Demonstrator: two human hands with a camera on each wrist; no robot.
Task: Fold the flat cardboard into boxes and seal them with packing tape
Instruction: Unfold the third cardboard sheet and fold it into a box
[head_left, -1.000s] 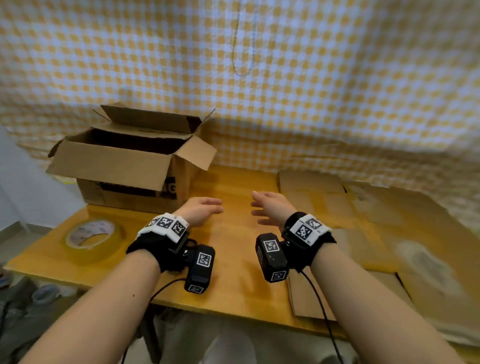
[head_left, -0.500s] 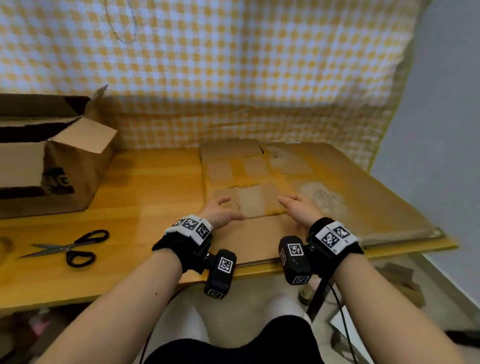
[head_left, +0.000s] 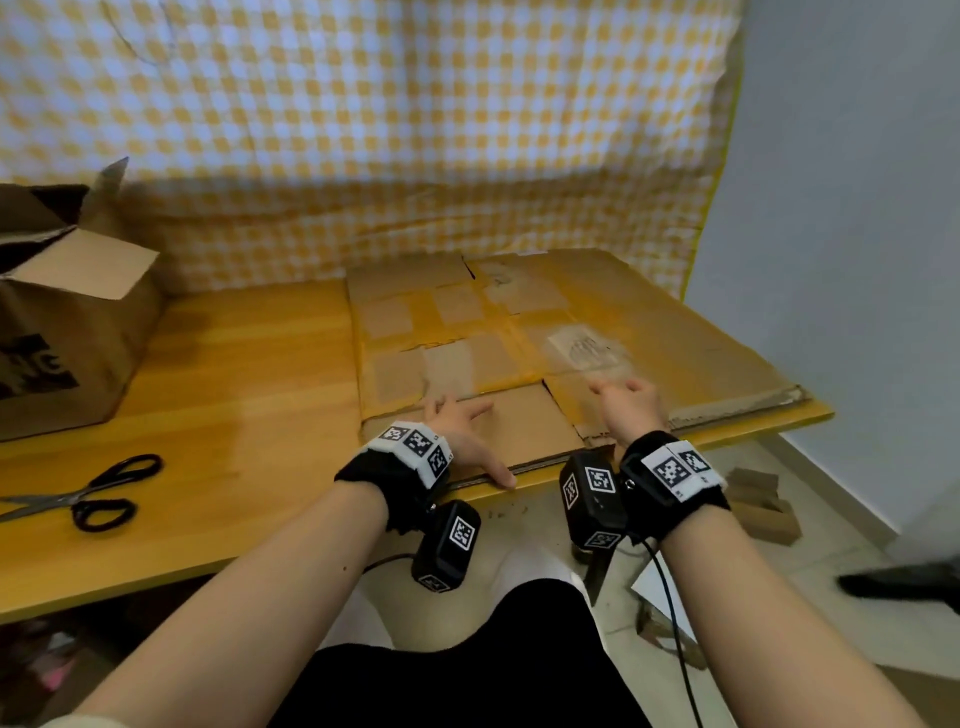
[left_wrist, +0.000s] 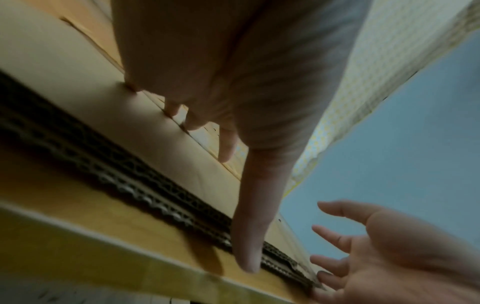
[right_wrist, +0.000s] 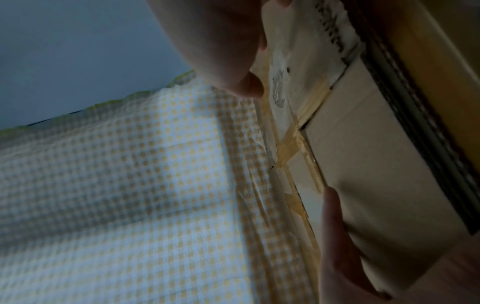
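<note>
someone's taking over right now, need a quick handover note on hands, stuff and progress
Left hand: open, fingers flat on the near flap of the flat cardboard, thumb at its near edge.
Right hand: open, fingers spread just over the cardboard, holding nothing.
Cardboard lies flat on the right of the table, old tape strips on it. Scissors near the left front edge; one open box far left. No tape roll in view.
Done: nothing folded on this sheet.
Left: lift it, fold it up, tape the seams.
</note>
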